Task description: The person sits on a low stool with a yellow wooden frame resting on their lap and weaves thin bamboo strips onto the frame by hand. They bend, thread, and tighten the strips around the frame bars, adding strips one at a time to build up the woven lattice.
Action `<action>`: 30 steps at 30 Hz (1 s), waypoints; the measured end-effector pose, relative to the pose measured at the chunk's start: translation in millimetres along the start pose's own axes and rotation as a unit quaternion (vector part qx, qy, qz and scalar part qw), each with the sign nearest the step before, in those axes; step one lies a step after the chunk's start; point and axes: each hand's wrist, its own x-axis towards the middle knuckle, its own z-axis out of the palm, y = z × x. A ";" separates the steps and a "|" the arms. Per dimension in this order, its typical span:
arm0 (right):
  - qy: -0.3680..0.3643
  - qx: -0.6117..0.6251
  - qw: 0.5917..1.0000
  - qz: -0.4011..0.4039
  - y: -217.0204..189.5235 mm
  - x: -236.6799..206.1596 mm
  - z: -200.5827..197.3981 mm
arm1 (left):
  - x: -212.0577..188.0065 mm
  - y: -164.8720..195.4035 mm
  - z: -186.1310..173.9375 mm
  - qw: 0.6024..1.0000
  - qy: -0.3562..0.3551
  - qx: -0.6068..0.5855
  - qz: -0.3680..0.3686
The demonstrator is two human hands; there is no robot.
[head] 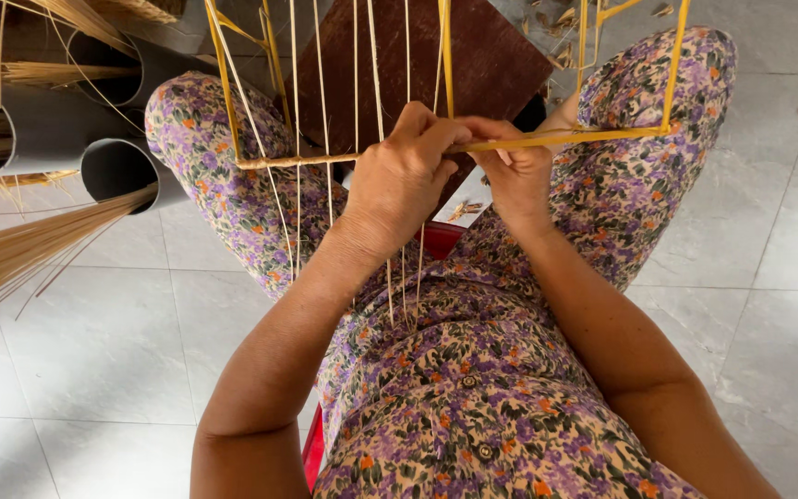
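Note:
A yellow bamboo frame (pixel 602 135) rests across my knees, with several thin upright reed strands (pixel 297 102) running through it. My left hand (pixel 399 180) is closed around the frame's crossbar and the strands near the middle. My right hand (pixel 514 171) pinches the same crossbar just to the right, fingers touching the left hand. Loose strand ends (pixel 404 286) hang down over my lap below the left hand.
Grey plastic pipes (pixel 48 129) holding bundles of reeds (pixel 11 254) lie at the left. A dark brown board (pixel 482 55) lies on the tiled floor beyond my knees. A red stool edge (pixel 314 448) shows under me. Reed scraps (pixel 556 18) lie at the top.

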 end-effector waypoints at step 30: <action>0.036 -0.293 0.942 -0.161 -69.2 20.7 -34.2 | 22.4 0.6 21.0 0.994 -0.018 -0.062 -0.090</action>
